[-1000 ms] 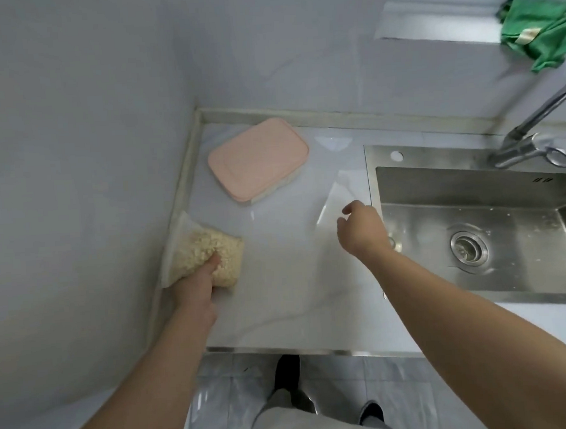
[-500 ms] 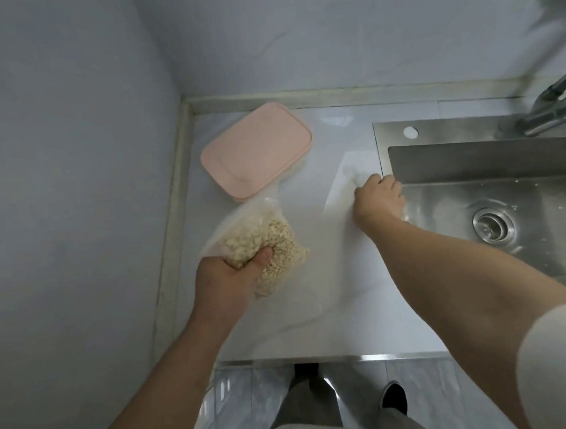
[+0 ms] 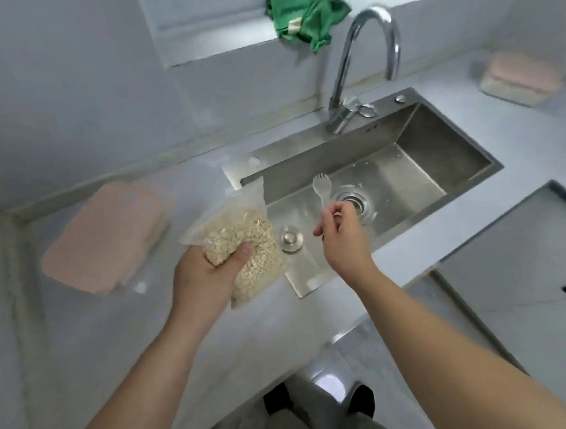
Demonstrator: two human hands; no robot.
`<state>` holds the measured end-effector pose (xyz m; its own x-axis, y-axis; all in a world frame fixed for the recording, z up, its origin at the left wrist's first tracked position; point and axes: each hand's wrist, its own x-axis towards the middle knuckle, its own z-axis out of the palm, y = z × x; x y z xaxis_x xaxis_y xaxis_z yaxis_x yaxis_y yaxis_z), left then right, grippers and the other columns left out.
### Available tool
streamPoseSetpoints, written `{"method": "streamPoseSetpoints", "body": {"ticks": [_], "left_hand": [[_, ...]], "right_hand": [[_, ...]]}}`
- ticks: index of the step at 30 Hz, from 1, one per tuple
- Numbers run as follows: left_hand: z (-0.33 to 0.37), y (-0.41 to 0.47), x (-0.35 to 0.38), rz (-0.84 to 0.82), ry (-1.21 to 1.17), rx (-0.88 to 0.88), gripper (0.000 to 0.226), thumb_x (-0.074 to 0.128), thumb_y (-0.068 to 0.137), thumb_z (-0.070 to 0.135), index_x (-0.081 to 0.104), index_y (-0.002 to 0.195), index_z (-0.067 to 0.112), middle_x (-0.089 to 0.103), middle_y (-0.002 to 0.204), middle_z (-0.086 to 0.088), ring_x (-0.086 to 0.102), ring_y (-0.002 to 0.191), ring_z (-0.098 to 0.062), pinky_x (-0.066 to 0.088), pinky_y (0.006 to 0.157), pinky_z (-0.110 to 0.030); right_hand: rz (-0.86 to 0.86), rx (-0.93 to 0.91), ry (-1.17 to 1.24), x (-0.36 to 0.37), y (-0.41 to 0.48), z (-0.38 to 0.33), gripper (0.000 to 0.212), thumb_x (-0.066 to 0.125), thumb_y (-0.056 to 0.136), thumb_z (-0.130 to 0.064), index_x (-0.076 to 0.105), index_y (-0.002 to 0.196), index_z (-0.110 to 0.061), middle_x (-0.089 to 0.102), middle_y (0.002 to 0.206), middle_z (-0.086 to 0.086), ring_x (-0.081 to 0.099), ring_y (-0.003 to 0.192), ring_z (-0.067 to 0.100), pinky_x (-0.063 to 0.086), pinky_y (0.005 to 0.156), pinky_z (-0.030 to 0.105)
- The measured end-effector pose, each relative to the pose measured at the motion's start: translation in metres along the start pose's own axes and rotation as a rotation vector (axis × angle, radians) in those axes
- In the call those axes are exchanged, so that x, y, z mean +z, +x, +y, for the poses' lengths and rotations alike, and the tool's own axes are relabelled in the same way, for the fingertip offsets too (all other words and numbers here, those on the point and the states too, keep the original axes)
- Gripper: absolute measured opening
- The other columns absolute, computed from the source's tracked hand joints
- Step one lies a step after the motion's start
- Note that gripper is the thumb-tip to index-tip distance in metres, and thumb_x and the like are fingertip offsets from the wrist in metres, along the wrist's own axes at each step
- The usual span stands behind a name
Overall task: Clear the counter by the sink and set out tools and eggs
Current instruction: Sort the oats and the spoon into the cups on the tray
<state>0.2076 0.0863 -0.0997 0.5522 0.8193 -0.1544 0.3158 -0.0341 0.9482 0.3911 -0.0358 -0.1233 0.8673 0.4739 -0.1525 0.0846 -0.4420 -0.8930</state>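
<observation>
The step in hand looks like the clearing of the bench (image 3: 100, 331) beside the sink (image 3: 449, 240): both hands are lifted off it, each with one thing. The left hand (image 3: 206, 282) grips a clear bag of oats (image 3: 236, 228) from below, fingers curled under the bag's full lower part and the thumb pressed across its front; the bag's empty upper end sticks up toward the sink's near corner. The bag hangs clear of the bench, over its edge by the basin. The right hand (image 3: 343, 240) pinches the handle of a white plastic spork (image 3: 322, 186) between thumb and fingertips, the other fingers loosely curled; the spork's head points up and away, above the basin and close to the drain (image 3: 352, 203). A pink-lidded box (image 3: 104, 238) lies on the bench to the left, near the corner of the wall, not yet cleared. A second box of the same kind (image 3: 521, 77) sits on the far side of the sink, well apart from the hands. No eggs are in view. The next move, as I judge it, calls for carrying both things off to wherever they belong, keeping the bag's open-looking top upward so nothing spills; whether it is sealed cannot be told. A loose plug (image 3: 289, 239) rests in the basin just beside the bag.
</observation>
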Motion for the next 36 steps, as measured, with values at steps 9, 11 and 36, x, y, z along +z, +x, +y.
{"method": "streamPoseSetpoints", "body": {"ticks": [9, 11, 36], "left_hand": [[0.083, -0.037, 0.181, -0.524, -0.010, 0.082, 0.022, 0.080, 0.082, 0.036, 0.077, 0.088, 0.015, 0.077, 0.081, 0.006, 0.074, 0.077, -0.010, 0.055, 0.069, -0.028], [0.097, -0.062, 0.219, -0.620, 0.005, 0.119, 0.025, 0.080, 0.082, 0.035, 0.077, 0.094, 0.013, 0.078, 0.086, 0.004, 0.073, 0.082, -0.010, 0.053, 0.069, -0.021], [0.185, -0.627, 0.616, -1.296, 0.327, 0.416, 0.032, 0.081, 0.081, 0.034, 0.055, 0.087, 0.016, 0.067, 0.081, 0.003, 0.063, 0.073, -0.008, 0.041, 0.054, -0.021]], "right_hand": [[0.538, 0.128, 0.192, -0.193, -0.074, 0.049, 0.014, 0.042, 0.104, -0.018, 0.046, 0.105, -0.032, 0.065, 0.093, -0.005, 0.057, 0.065, 0.006, 0.048, 0.064, 0.030], [0.670, 0.134, 0.255, -0.237, -0.104, 0.061, 0.020, 0.044, 0.104, -0.013, 0.048, 0.101, -0.033, 0.063, 0.093, -0.003, 0.057, 0.061, 0.003, 0.048, 0.062, 0.030], [1.468, 0.307, 0.525, -0.698, -0.540, 0.312, 0.007, 0.053, 0.100, -0.011, 0.056, 0.098, -0.018, 0.073, 0.083, 0.005, 0.067, 0.071, 0.014, 0.055, 0.068, 0.030]]}}
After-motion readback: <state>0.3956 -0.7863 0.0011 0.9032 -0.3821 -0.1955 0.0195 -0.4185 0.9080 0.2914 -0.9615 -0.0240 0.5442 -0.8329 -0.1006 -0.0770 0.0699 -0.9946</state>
